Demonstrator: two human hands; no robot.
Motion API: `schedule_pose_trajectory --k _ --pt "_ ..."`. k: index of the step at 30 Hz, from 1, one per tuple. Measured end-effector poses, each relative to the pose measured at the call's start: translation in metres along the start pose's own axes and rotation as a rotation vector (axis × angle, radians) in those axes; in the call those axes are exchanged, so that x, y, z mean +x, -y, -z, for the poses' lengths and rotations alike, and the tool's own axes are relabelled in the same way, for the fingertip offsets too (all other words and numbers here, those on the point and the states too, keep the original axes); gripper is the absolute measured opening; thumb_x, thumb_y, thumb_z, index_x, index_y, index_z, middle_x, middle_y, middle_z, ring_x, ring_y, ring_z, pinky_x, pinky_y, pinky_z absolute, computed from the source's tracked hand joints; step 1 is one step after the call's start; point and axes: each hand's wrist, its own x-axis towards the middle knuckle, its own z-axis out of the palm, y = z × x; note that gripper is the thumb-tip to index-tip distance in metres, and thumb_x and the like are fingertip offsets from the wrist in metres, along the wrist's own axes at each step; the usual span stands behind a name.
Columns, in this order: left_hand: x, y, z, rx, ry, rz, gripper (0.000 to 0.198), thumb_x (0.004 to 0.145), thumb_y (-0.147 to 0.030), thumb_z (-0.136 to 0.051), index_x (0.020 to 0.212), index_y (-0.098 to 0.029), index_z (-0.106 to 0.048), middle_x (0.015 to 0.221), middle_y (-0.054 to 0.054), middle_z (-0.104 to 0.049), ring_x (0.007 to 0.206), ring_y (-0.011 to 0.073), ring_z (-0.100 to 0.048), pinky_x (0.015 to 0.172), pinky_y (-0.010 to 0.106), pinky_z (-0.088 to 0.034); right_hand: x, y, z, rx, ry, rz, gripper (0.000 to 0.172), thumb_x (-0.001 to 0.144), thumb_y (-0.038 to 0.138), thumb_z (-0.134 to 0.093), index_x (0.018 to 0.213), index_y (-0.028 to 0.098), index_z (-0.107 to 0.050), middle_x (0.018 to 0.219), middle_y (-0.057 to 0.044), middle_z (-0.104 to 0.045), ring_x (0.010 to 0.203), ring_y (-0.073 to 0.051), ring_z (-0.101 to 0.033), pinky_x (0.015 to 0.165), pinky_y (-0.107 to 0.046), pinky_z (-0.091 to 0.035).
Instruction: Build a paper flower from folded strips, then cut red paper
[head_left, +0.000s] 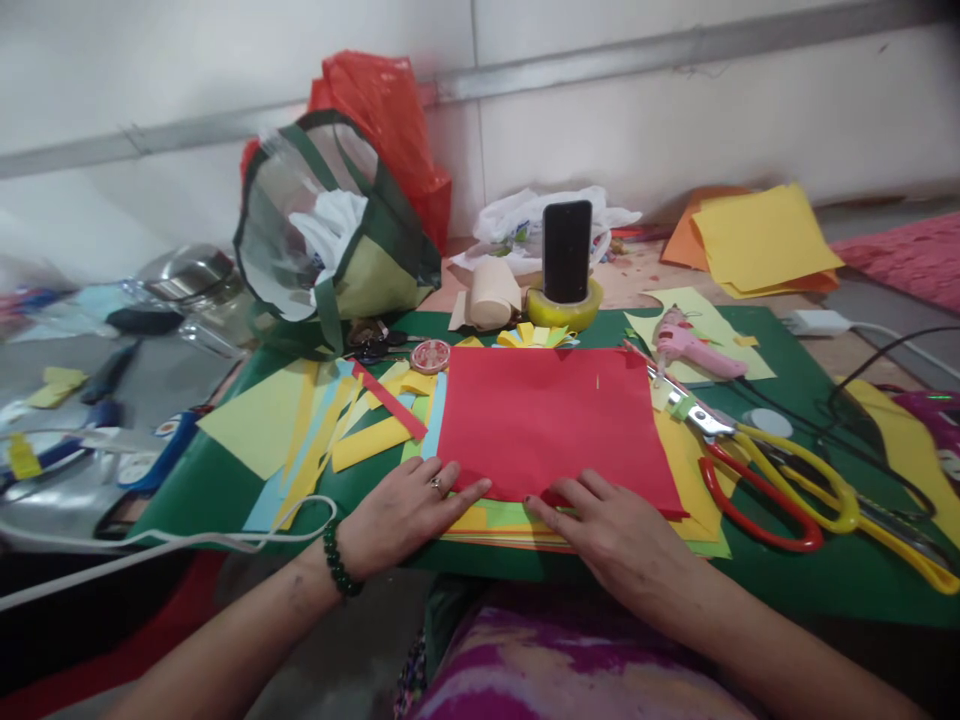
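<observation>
A red sheet of paper [551,420] lies over a stack of yellow, green and orange sheets [517,520]. My left hand [412,505], with a ring and a green bead bracelet, grips the sheet's near left edge between thumb and fingers. At the middle of that same edge, my right hand [600,520] has its fingers bent onto the red paper. The near edge lifts slightly between both hands. Large scissors [720,425] with red and yellow handles lie just right of the sheet. Coloured paper strips [322,430] are spread to the left.
A green mat [465,325] covers the table. Behind stand a phone [567,250] on a yellow tape roll [566,305] and a green bag [390,240]. A pink glue gun [697,345] rests at right. A white cable [247,540] crosses the near left.
</observation>
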Motion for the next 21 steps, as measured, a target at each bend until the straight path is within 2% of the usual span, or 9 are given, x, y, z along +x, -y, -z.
schedule_pose_trajectory --k 4,6,9,11,13,15,17,19,21 --pt "-0.006 0.005 0.001 -0.019 0.008 0.018 0.053 0.092 -0.003 -0.042 0.14 -0.025 -0.043 0.111 0.01 -0.061 0.091 0.021 -0.058 0.074 0.034 -0.043 0.001 0.0 0.0 -0.001 0.013 0.003 0.042 0.081 0.006 -0.059 0.122 0.015 -0.057 0.096 -0.008 -0.064 0.076 -0.022 -0.051 0.062 -0.033 -0.044" --pt "-0.015 0.011 0.002 -0.028 -0.015 0.082 0.051 0.09 -0.004 -0.044 0.136 -0.025 -0.048 0.116 0.011 -0.06 0.092 0.0229 -0.057 0.078 0.037 -0.044 0.001 0.0 -0.001 0.005 0.011 0.004 0.039 0.082 0.005 -0.057 0.12 0.014 -0.058 0.096 -0.009 -0.064 0.077 -0.022 -0.051 0.063 -0.033 -0.044" --pt "-0.028 0.015 0.005 -0.068 -0.167 0.227 0.046 0.087 -0.004 -0.043 0.128 -0.021 -0.055 0.111 0.013 -0.062 0.092 0.025 -0.056 0.079 0.039 -0.045 0.001 -0.001 -0.002 0.015 0.003 0.002 0.038 0.082 0.003 -0.054 0.118 0.013 -0.06 0.095 -0.009 -0.063 0.077 -0.022 -0.052 0.062 -0.033 -0.044" --pt "-0.032 0.009 0.007 -0.148 -0.312 0.302 0.044 0.088 -0.005 -0.042 0.127 -0.02 -0.055 0.104 0.011 -0.063 0.091 0.0243 -0.056 0.079 0.038 -0.046 0.001 -0.001 -0.003 0.02 0.0 -0.003 0.038 0.081 0.002 -0.053 0.116 0.014 -0.06 0.095 -0.009 -0.063 0.076 -0.022 -0.052 0.061 -0.033 -0.044" --pt "-0.029 -0.003 0.008 -0.259 -0.4 0.377 0.04 0.092 -0.012 -0.043 0.129 -0.021 -0.054 0.104 0.01 -0.063 0.094 0.0233 -0.056 0.084 0.038 -0.046 0.001 -0.001 -0.004 0.023 -0.009 0.006 0.038 0.082 0.002 -0.05 0.117 0.014 -0.06 0.095 -0.01 -0.063 0.076 -0.022 -0.052 0.061 -0.033 -0.045" --pt "-0.02 -0.016 0.007 -0.366 -0.393 0.448 0.035 0.095 -0.024 -0.047 0.129 -0.022 -0.054 0.107 0.01 -0.062 0.097 0.0238 -0.057 0.086 0.04 -0.046 0.002 -0.002 -0.005 0.025 -0.013 0.016 0.038 0.084 0.003 -0.047 0.118 0.014 -0.06 0.095 -0.01 -0.063 0.077 -0.022 -0.052 0.062 -0.033 -0.045" --pt "-0.007 -0.024 0.004 -0.459 -0.33 0.482 0.036 0.094 -0.035 -0.053 0.126 -0.021 -0.056 0.109 0.01 -0.062 0.099 0.0243 -0.057 0.087 0.04 -0.046 0.002 -0.002 -0.005 0.03 -0.017 0.012 0.037 0.085 0.003 -0.046 0.118 0.015 -0.061 0.095 -0.01 -0.064 0.078 -0.021 -0.053 0.063 -0.032 -0.045" --pt "0.006 -0.026 0.001 -0.527 -0.251 0.486 0.03 0.092 -0.038 -0.057 0.117 -0.021 -0.061 0.104 0.008 -0.064 0.097 0.0238 -0.057 0.085 0.039 -0.045 0.002 -0.002 -0.004 0.04 -0.016 0.0 0.037 0.085 0.003 -0.048 0.118 0.015 -0.061 0.095 -0.01 -0.064 0.079 -0.021 -0.053 0.063 -0.032 -0.045" --pt "0.016 -0.023 0.0 -0.579 -0.182 0.484 0.016 0.092 -0.033 -0.059 0.101 -0.021 -0.065 0.095 0.005 -0.065 0.091 0.0223 -0.058 0.081 0.037 -0.044 0.002 -0.001 -0.004 0.056 -0.017 -0.012 0.039 0.084 0.003 -0.05 0.119 0.016 -0.061 0.096 -0.01 -0.064 0.079 -0.022 -0.053 0.063 -0.032 -0.045"
